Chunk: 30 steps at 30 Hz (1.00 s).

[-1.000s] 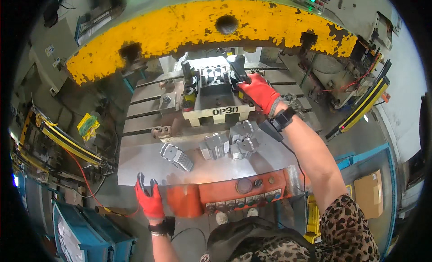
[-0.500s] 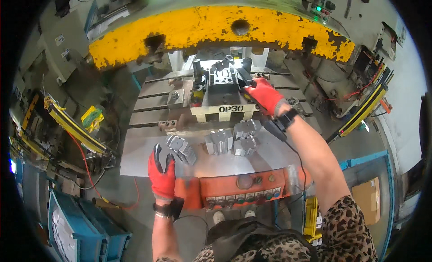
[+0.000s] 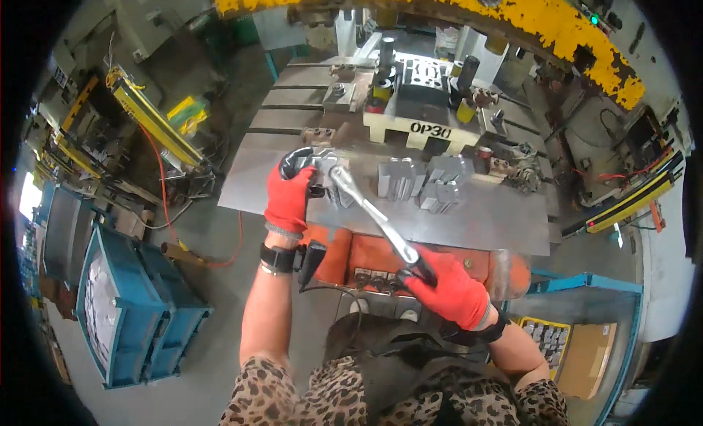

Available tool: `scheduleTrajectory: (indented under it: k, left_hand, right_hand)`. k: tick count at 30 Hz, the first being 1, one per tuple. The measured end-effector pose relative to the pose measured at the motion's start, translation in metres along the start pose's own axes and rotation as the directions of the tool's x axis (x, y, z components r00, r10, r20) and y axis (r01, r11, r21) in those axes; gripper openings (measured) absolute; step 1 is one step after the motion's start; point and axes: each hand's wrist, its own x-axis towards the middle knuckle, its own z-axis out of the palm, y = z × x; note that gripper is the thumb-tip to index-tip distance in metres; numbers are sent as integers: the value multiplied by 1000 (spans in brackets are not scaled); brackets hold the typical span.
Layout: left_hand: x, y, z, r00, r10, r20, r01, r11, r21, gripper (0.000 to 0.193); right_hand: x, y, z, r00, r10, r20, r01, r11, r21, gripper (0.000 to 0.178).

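Observation:
My right hand (image 3: 448, 288), in a red glove with dark fingertips, is closed round the dark grip of a long metal tool shaped like a ratchet wrench (image 3: 377, 219). The tool's rounded head points up and left, over the left stack of grey metal parts (image 3: 340, 193). My left hand (image 3: 291, 192), gloved the same way, has its fingers and thumb round the left side of that stack. Whether it grips one part or several cannot be made out. More stacked grey metal parts (image 3: 399, 178) stand to the right on the metal plate (image 3: 483, 219).
Beyond the plate sits a die (image 3: 416, 104) with dark guide posts on the slotted press bed. A chipped yellow press beam (image 3: 439, 5) hangs above. An orange control panel (image 3: 344, 258) is along the near edge. Blue bins (image 3: 132, 301) stand left; a yellow crate (image 3: 545, 338) lies right.
My right hand has come back from the die toward me, and the long tool now shows in it. My left hand has moved up onto the left stack. The view has shifted.

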Motion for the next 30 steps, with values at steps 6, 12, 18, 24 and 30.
scheduleTrajectory:
  k: [6,12,18,24,30]
  left_hand:
    - [58,-14,-17,992,79,103,-108,942,318,30]
    - [70,-18,34,951,261,166,-250,335,908,35]
    - [96,-23,-2,952,187,245,-292,302,907,33]
    - [106,-29,-5,946,109,305,-324,331,886,42]
    - [103,-65,-28,963,140,230,-263,660,704,53]
  right_hand:
    - [-20,30,-20,918,325,226,-388,627,675,35]
    - [-93,108,-48,853,452,-259,-296,829,474,29]
    - [-153,208,-81,687,602,-408,-417,786,457,31]
    - [-155,287,-92,672,379,-636,-693,624,-361,59]
    - [-134,296,-74,620,391,-680,-781,393,-486,63]
